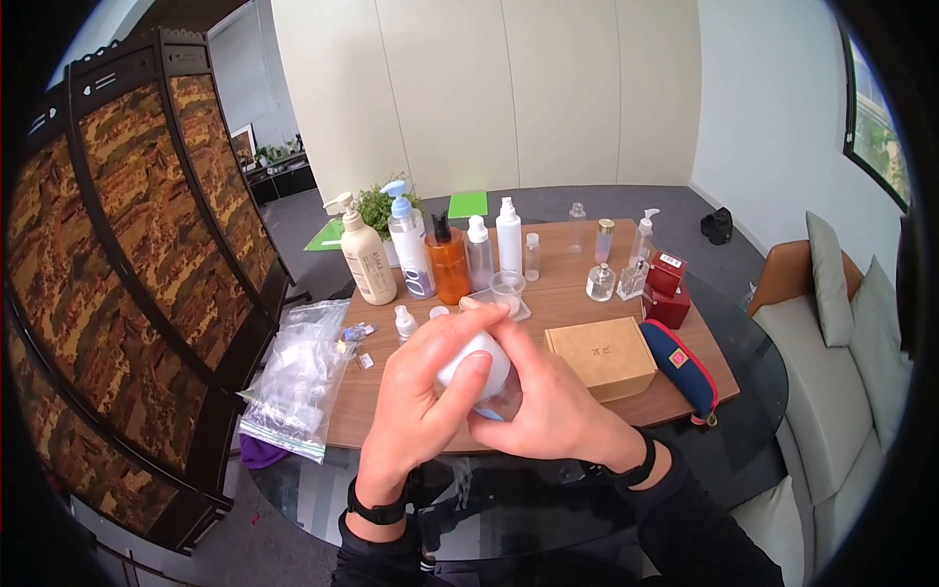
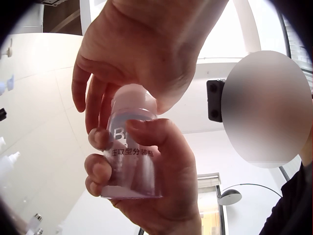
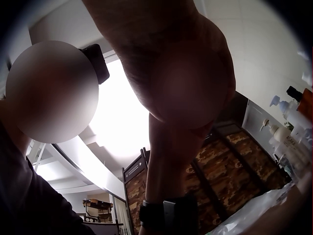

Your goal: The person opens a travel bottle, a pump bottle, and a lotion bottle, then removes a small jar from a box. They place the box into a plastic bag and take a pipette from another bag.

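Over the table's near edge, my two hands meet around a clear press bottle (image 2: 132,171) with a white top (image 1: 476,364). My left hand (image 1: 419,382) holds the white top, its thumb lying across it in the head view. Curled round the see-through body is my right hand (image 1: 548,396), with the thumb on the printed front and fingertips on the opposite side in the left wrist view. Dark print in Chinese marks the body. In the right wrist view the right hand (image 3: 190,78) is dark and hides the bottle.
Pump and spray bottles, among them an amber bottle (image 1: 448,266), line the back of the wooden table (image 1: 558,279). A brown cardboard box (image 1: 601,354), a navy zip pouch (image 1: 682,367) and red boxes (image 1: 667,293) stand right. Clear plastic bags (image 1: 298,377) hang over the left edge.
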Demonstrator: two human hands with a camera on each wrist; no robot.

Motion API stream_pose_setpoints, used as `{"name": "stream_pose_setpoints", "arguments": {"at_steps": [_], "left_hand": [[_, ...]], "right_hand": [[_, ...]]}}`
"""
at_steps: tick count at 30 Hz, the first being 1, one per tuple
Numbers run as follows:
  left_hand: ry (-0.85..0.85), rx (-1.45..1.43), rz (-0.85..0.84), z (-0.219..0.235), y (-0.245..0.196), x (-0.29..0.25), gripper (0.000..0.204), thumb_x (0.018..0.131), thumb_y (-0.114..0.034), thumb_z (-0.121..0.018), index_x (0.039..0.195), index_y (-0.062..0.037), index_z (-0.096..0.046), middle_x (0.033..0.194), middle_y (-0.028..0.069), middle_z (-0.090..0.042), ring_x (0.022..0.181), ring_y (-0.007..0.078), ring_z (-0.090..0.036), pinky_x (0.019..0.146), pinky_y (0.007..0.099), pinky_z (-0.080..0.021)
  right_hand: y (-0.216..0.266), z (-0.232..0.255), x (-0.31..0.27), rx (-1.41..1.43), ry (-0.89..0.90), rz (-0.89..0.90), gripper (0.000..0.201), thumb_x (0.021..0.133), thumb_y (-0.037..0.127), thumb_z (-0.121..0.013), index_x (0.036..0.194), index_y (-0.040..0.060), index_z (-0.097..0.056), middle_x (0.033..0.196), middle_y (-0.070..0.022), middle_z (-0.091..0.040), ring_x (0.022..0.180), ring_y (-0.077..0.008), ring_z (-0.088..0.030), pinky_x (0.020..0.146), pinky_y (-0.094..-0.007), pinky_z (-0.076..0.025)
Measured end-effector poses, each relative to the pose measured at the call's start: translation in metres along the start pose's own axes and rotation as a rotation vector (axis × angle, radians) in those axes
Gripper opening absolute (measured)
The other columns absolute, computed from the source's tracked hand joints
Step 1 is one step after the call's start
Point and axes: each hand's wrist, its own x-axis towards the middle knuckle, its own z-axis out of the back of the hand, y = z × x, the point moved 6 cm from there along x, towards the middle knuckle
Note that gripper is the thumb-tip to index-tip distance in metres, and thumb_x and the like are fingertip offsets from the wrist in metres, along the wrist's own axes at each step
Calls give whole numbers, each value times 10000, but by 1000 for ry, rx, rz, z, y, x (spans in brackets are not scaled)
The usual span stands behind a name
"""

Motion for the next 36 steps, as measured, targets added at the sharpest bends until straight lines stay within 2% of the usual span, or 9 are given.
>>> {"name": "stream_pose_setpoints", "arguments": {"at_steps": [9,12,14,17,23,26,28,31,36], "left_hand": [[60,-8,52,-2,-9,-2,377,899,-169,-539,1251,-36,-579,1086,148,-617,998,255,-597,874,335,-456],[27,-249,75,-3,-7,-4,452,908,-187,-528,1331,-28,-502,1228,133,-546,1125,227,-530,968,340,-402],[44,-454,172,-6,-2,-6,484,918,-164,-522,1374,-20,-443,1308,117,-482,1189,212,-475,1016,348,-360],[66,-654,251,-10,-3,-6,514,921,-127,-540,1402,-13,-398,1368,98,-429,1231,200,-439,1048,348,-331],[74,-560,258,-11,8,-9,521,883,-100,-638,1360,-20,-446,1359,101,-446,1249,203,-439,1047,354,-336],[-15,-313,193,-9,3,-9,505,852,-123,-688,1312,-29,-502,1315,112,-499,1221,203,-474,1023,351,-365],[-86,-176,169,-9,1,-7,500,829,-137,-717,1282,-34,-532,1283,118,-532,1193,206,-501,1004,348,-385],[-166,-134,168,-10,12,-7,537,792,-161,-754,1270,-35,-544,1261,123,-557,1162,222,-533,984,344,-407],[-154,-149,201,-12,10,-5,592,824,-166,-715,1345,-33,-469,1316,128,-520,1212,219,-496,1017,361,-380]], "right_hand": [[5,3,-4,25,18,24,900,695,176,-700,1446,91,-213,879,-178,-610,752,-342,-629,666,-407,-491],[4,3,-2,200,76,31,947,700,111,-700,1471,97,-150,1070,-166,-565,953,-290,-603,814,-376,-473],[6,2,3,498,58,130,993,705,52,-693,1495,109,-94,1224,-145,-496,1119,-244,-536,936,-360,-425],[-1,5,3,807,128,-16,1069,664,-79,-671,1520,108,-60,1405,-90,-323,1279,-174,-360,985,-331,-381],[0,7,4,799,123,-67,1058,668,-84,-640,1526,107,-52,1371,-87,-358,1234,-169,-405,975,-311,-379],[0,9,5,674,79,4,1049,719,47,-695,1520,122,-23,1243,-155,-487,1146,-235,-515,944,-346,-418],[-9,9,8,349,-29,10,1044,718,90,-711,1516,124,-39,1130,-176,-557,1023,-279,-593,847,-358,-467],[-11,9,6,133,-118,69,1032,715,138,-726,1508,124,-66,983,-196,-617,860,-340,-650,726,-382,-501],[-9,9,6,125,-71,-46,1017,710,147,-728,1504,118,-92,1024,-216,-620,864,-359,-653,735,-411,-504]]}}
